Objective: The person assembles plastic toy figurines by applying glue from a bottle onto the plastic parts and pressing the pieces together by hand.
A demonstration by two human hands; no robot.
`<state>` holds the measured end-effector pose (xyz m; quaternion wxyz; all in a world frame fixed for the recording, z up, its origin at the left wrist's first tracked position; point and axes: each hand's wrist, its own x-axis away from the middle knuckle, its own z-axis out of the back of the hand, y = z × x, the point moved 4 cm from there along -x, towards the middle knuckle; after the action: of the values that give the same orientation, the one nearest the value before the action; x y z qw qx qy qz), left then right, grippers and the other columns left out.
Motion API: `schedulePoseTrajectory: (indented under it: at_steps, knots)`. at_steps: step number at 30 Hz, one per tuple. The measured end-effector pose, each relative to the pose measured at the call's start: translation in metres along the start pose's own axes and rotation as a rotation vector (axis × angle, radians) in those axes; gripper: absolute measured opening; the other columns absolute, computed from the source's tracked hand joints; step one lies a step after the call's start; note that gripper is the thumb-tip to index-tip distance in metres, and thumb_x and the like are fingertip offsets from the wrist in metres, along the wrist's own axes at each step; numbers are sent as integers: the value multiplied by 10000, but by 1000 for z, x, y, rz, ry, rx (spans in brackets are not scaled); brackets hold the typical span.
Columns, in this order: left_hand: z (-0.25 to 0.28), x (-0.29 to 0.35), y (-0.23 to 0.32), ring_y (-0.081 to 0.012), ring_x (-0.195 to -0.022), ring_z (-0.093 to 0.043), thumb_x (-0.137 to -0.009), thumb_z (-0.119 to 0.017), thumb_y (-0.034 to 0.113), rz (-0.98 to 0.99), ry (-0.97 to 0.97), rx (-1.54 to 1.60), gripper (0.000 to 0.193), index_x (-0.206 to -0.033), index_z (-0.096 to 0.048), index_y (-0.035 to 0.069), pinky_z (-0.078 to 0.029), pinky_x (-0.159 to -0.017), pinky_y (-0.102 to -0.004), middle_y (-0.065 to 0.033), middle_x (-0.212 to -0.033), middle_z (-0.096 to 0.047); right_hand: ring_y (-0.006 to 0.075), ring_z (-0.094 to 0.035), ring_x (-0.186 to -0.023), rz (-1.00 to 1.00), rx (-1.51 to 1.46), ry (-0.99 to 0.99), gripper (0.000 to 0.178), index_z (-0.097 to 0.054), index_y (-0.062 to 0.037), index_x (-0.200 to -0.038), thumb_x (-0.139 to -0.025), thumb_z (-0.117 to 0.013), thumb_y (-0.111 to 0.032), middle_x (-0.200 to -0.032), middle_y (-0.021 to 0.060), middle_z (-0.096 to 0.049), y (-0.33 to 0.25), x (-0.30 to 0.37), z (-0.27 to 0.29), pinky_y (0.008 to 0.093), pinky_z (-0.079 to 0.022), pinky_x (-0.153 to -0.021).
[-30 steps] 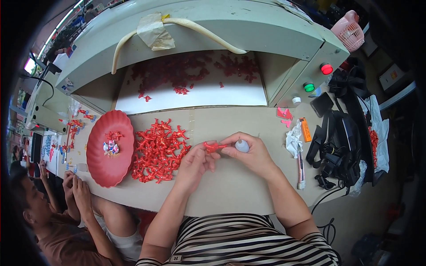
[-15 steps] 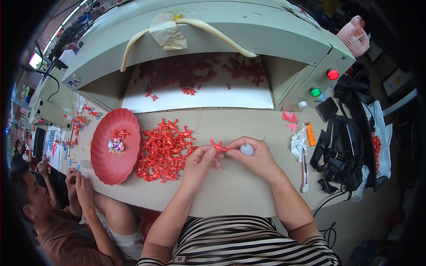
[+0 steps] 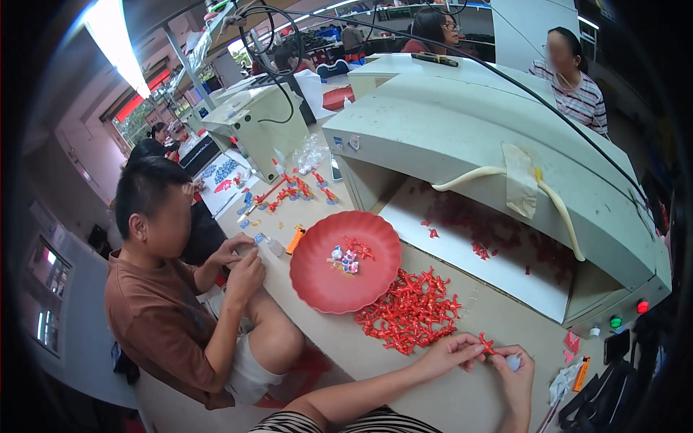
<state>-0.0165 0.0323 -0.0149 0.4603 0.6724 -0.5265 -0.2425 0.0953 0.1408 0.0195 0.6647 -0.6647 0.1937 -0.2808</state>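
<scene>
A small red plastic figure (image 3: 486,343) is pinched in the fingertips of my left hand (image 3: 451,353), above the table. My right hand (image 3: 515,377) is close against it, its fingers closed round a small whitish squeeze bottle (image 3: 513,361). Whether the right fingertips also grip the figure is hard to make out. Just beyond my left hand lies a heap of similar red figures (image 3: 408,312). A red scalloped dish (image 3: 317,285) stands beside the heap and contains a few red pieces and some white-and-blue little figures (image 3: 345,260).
A pale green machine (image 3: 462,123) with red pieces inside its opening stands behind the heap. Along the table's left, a co-worker (image 3: 166,310) sits handling something small. Red figures (image 3: 296,189) stand farther back. An orange lighter (image 3: 581,374), tissue (image 3: 564,382) and black straps (image 3: 606,397) lie at right.
My view has swung up and to the left, bringing the co-worker and the room into sight. Both hands keep their holds on the red figure and the bottle.
</scene>
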Motion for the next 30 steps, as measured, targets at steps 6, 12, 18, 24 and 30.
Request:
schedulePoseTrajectory:
  at_steps: [6, 12, 18, 24, 30]
  knots:
    - [0, -5, -2, -46, -642, -507, -886, -491, 210, -17, -28, 31, 203, -992, -532, 41, -435, -594, -197, -6, -812, -579, 90, -551, -718, 3, 6, -32, 85, -602, 26, -824, -743, -621, 10, -782, 61, -624, 2, -4, 2, 209, -442, -665]
    - [0, -6, -7, -67, -702, -527, -894, -475, 182, 13, -66, 53, 185, -1000, -520, 37, -447, -639, -218, -16, -857, -569, 106, -553, -729, 11, 89, -35, 99, -593, 24, -866, -773, -600, -12, -809, 75, -615, 0, -3, 6, 217, -442, -681]
    - [-2, -3, -5, -51, -661, -513, -878, -507, 195, -8, -40, 55, 179, -971, -527, 43, -442, -607, -200, -4, -805, -577, 78, -542, -653, 39, 99, -33, 78, -583, 24, -844, -771, -587, -2, -756, 63, -617, 12, -3, 7, 189, -432, -604]
    - [-3, -4, -4, -49, -658, -513, -880, -505, 194, -1, -30, 50, 183, -969, -524, 35, -440, -602, -197, -10, -808, -578, 88, -541, -713, -5, 79, -33, 73, -607, 16, -826, -752, -602, 13, -775, 50, -609, 5, -2, 6, 205, -428, -655]
    - [-2, -6, 3, -49, -642, -510, -882, -500, 189, -15, -4, 24, 168, -954, -523, 39, -438, -596, -195, -11, -806, -580, 80, -528, -711, 1, 73, -23, 74, -603, 10, -836, -765, -582, 19, -771, 41, -602, -4, -6, 1, 195, -413, -644]
